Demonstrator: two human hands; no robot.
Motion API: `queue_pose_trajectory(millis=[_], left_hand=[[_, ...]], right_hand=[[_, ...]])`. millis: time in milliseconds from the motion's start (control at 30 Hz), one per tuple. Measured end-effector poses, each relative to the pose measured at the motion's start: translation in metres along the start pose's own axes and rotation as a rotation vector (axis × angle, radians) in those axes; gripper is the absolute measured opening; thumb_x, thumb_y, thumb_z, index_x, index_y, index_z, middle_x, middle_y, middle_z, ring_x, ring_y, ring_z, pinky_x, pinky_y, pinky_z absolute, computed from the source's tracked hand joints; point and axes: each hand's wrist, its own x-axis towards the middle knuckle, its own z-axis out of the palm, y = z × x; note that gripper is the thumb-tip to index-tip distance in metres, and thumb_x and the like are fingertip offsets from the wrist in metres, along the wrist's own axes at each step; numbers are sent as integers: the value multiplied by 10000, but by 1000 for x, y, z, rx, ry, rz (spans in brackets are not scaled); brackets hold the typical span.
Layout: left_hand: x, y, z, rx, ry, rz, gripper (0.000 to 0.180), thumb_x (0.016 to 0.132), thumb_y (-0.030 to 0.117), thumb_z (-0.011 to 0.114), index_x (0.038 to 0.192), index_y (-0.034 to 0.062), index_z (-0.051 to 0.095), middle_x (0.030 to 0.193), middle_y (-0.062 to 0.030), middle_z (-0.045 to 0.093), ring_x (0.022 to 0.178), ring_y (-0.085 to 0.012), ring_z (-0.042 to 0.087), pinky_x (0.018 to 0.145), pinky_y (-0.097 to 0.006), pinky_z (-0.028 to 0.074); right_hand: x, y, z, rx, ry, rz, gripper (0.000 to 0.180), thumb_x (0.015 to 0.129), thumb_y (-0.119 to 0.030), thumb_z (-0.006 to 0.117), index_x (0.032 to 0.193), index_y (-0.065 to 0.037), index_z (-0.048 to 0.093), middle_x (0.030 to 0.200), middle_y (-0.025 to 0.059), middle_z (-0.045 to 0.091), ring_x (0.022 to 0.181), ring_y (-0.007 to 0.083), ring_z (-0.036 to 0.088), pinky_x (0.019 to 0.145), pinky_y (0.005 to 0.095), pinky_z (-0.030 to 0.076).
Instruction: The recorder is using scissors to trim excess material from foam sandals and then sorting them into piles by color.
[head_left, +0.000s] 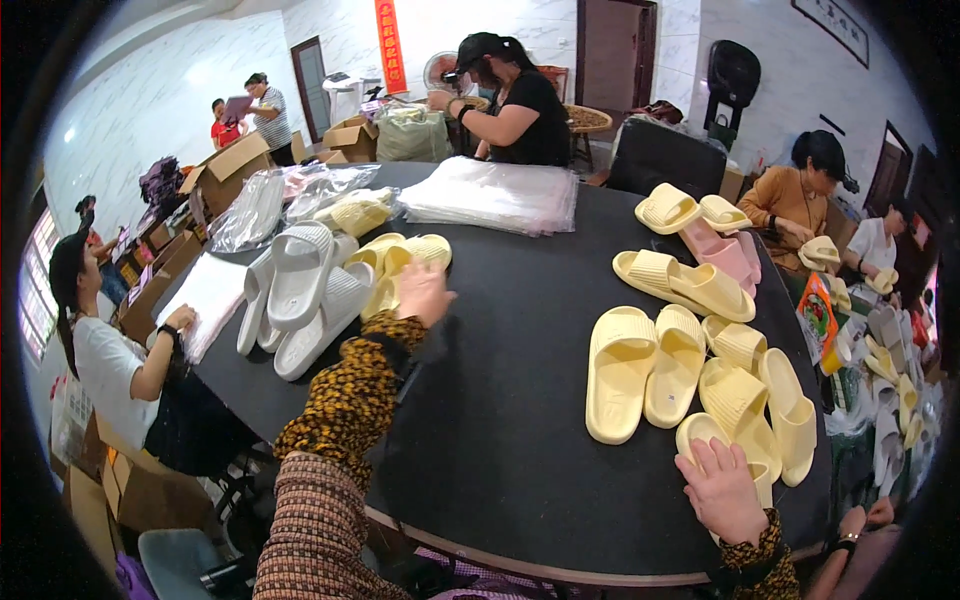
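At the left of the table, my left hand is stretched out palm down, with its fingers apart beside a pair of yellow slippers and seeming to touch them. Several white-grey slippers are piled just left of that pair. Near the table's right front edge, my right hand lies with spread fingers over a yellow slipper, covering part of it; its thumb is hidden. More yellow slippers lie in pairs around and beyond this hand. Pink slippers sit partly under the yellow ones farther back.
A stack of clear plastic bags lies on the far side of the black table. Bagged slippers rest at the back left. Cardboard boxes stand beyond. Other people work around, one across the table. A blue chair stands lower left.
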Motion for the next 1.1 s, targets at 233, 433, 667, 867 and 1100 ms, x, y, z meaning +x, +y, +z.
queue_pose_trajectory(millis=[233,433,667,867,1100], left_hand=[[54,-85,38,-110,50,-228,788,803,460,658,1413,80,338,1286,-347,441,1177,-453,475,959,-487,417],[94,-162,80,-1035,36,-28,558,746,295,709,1189,-1,545,1075,-192,639,993,-273,618,860,-363,473],[99,-133,95,-475,254,18,272,772,155,643,1007,17,647,942,-171,668,897,-302,644,778,-366,493],[84,-44,62,-683,310,136,219,804,159,590,957,21,664,836,-162,666,795,-273,651,727,-351,491],[57,158,-57,-1548,-59,93,252,875,38,514,1103,4,614,911,-79,656,777,-136,605,672,-292,503]], right_hand=[[-2,5,-4,24,43,31,379,729,-175,675,1102,-137,620,1182,82,526,1036,249,515,866,412,406],[-3,15,20,-6,150,22,351,720,-185,652,1066,-136,622,1152,58,537,1000,210,533,816,362,435],[-17,20,13,-10,101,10,353,718,-209,654,1058,-126,610,1167,63,523,969,206,549,731,321,462],[-19,18,13,-49,142,-2,351,716,-208,653,1053,-124,608,1149,68,525,953,212,551,700,312,465],[-14,17,14,23,107,-1,428,673,-169,675,1092,-126,601,1173,90,520,1041,264,525,842,371,459]])
